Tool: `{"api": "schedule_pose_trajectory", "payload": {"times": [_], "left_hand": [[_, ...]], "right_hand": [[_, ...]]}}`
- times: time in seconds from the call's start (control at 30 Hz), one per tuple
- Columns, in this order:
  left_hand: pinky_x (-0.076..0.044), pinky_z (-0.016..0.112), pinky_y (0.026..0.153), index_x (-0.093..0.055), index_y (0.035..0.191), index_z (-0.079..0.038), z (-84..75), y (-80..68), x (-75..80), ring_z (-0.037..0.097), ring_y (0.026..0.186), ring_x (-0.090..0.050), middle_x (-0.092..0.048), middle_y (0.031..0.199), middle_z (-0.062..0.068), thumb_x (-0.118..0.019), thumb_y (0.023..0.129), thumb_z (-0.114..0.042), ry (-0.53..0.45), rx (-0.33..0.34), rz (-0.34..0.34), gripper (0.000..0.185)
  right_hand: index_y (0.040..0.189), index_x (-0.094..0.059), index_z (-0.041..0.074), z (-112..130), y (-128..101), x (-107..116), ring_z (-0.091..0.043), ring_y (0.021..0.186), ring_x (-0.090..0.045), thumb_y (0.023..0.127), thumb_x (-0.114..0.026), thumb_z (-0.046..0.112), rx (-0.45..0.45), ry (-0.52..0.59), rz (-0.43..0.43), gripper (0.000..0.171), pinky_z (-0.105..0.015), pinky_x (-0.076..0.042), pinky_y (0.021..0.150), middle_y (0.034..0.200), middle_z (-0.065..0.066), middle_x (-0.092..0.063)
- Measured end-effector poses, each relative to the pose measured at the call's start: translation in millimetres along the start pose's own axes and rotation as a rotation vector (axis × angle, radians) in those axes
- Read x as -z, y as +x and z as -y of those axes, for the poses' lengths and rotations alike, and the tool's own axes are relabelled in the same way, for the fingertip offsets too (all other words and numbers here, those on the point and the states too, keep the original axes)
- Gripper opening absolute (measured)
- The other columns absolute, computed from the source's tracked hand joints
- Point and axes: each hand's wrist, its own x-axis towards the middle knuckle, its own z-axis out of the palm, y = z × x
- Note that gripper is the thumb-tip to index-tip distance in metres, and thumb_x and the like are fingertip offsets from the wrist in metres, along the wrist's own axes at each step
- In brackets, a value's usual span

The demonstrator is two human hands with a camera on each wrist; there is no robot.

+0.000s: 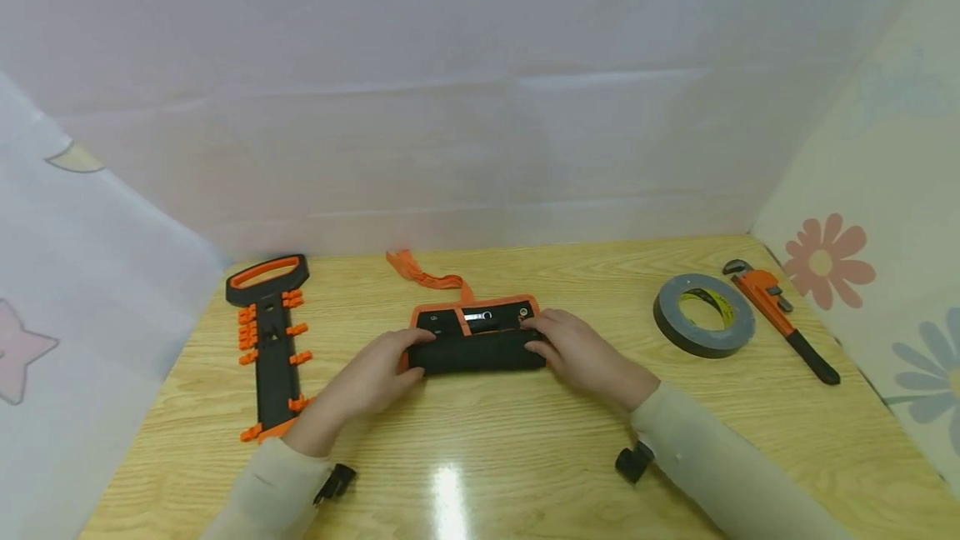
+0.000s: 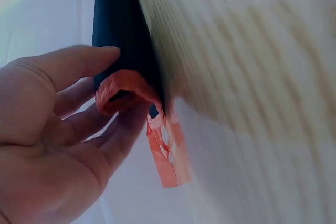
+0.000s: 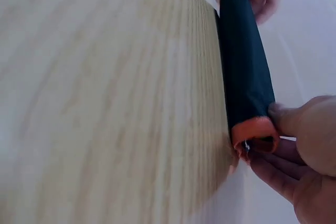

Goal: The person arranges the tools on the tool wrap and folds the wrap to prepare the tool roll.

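A black fabric tool roll [image 1: 480, 354] with orange edging lies partly rolled up on the table. Its far flap is still flat and shows pockets, white markings and a metal eyelet. My left hand [image 1: 375, 377] grips the left end of the rolled part, thumb on the near side and fingers over the top. At the right end, my right hand [image 1: 581, 355] holds it the same way. Both wrist views show the roll's orange-edged end [image 2: 126, 88] curled into a loop between thumb and fingers. An orange tie strap [image 1: 431, 276] trails from the far edge toward the wall.
To the left lies a black rack with orange clips and a handle [image 1: 276, 357], partly behind my left forearm. On the right are a grey tape roll [image 1: 675, 323] and an orange pipe wrench [image 1: 768, 302]. Cloth-covered walls [image 1: 480, 148] border the wooden table [image 1: 525, 448].
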Motion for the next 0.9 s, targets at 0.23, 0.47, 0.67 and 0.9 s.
{"api": "schedule_pose_trajectory", "payload": {"times": [0.23, 0.47, 0.67, 0.9], "left_hand": [[-0.056, 0.033, 0.072, -0.074, 0.133, -0.009, 5.6, 6.9, 1.1, 0.015, 0.085, -0.066, -0.076, 0.109, 0.005, -0.071, 0.104, -0.007, -0.083, 0.035, -0.011, 0.029], [-0.053, 0.030, 0.063, -0.077, 0.130, -0.008, 7.8, 9.7, 3.9, 0.015, 0.089, -0.068, -0.077, 0.125, 0.012, -0.067, 0.106, -0.006, -0.236, 0.118, -0.001, 0.026], [-0.051, 0.032, 0.067, -0.078, 0.129, -0.006, 9.4, 13.0, 8.5, 0.020, 0.096, -0.069, -0.076, 0.124, 0.015, -0.065, 0.107, -0.004, -0.368, 0.180, 0.018, 0.026], [-0.058, 0.034, 0.082, -0.075, 0.126, -0.006, 13.9, 19.7, 8.8, 0.023, 0.104, -0.070, -0.071, 0.122, 0.014, -0.066, 0.107, -0.007, -0.485, 0.238, 0.004, 0.021]], "right_hand": [[0.127, -0.076, 0.005, -7.2, 1.8, -1.4, -0.015, 0.096, -0.067, 0.108, -0.068, 0.017, -0.011, 0.052, -0.010, 0.024, -0.040, -0.059, 0.087, 0.113, -0.005, -0.076], [0.135, -0.072, 0.006, -5.5, -0.2, -0.9, -0.016, 0.097, -0.063, 0.104, -0.075, 0.026, -0.077, 0.133, 0.020, 0.037, -0.039, -0.056, 0.087, 0.122, -0.007, -0.073], [0.156, -0.053, 0.008, -5.6, -6.8, 0.4, -0.034, 0.139, -0.056, 0.097, -0.084, 0.032, -0.088, 0.179, 0.112, 0.071, -0.056, -0.048, 0.117, 0.151, -0.014, -0.058], [0.155, -0.055, 0.006, -6.8, -6.1, 4.1, -0.032, 0.136, -0.061, 0.104, -0.076, 0.029, -0.073, 0.177, 0.093, 0.060, -0.054, -0.050, 0.115, 0.145, -0.013, -0.063]]}}
